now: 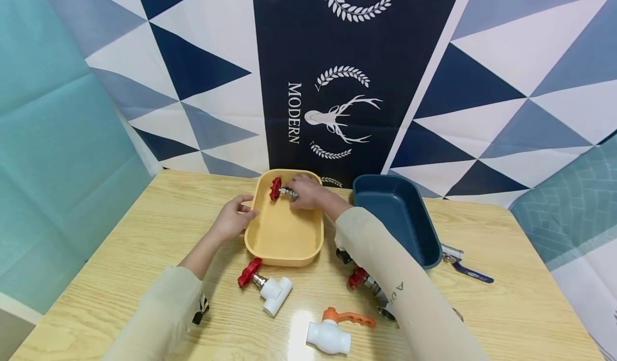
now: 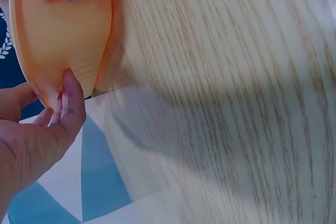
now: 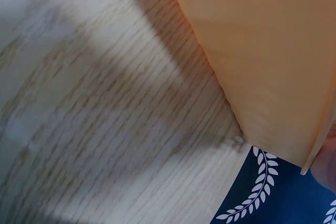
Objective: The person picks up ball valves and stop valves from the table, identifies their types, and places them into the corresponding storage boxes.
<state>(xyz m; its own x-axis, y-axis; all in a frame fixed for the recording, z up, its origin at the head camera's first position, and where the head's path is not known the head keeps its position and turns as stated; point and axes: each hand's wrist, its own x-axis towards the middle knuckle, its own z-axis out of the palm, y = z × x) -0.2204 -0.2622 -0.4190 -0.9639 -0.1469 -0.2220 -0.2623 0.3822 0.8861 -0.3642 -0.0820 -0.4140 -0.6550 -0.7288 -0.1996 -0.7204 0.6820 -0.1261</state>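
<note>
Evidently the left hand (image 1: 234, 216) is steadying the yellow tray (image 1: 284, 243), fingers relaxed, while the right hand (image 1: 305, 191) is gripping a red-handled valve (image 1: 278, 189) inside it.

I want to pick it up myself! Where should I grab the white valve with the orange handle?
Grab the fat white body of the white valve from above, fingers either side. It lies flat on the table with nothing touching it. The thin orange lever sticks out sideways and may swing.

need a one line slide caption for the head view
Right hand holds a red-handled valve in the yellow tray; left hand touches its rim.
</note>
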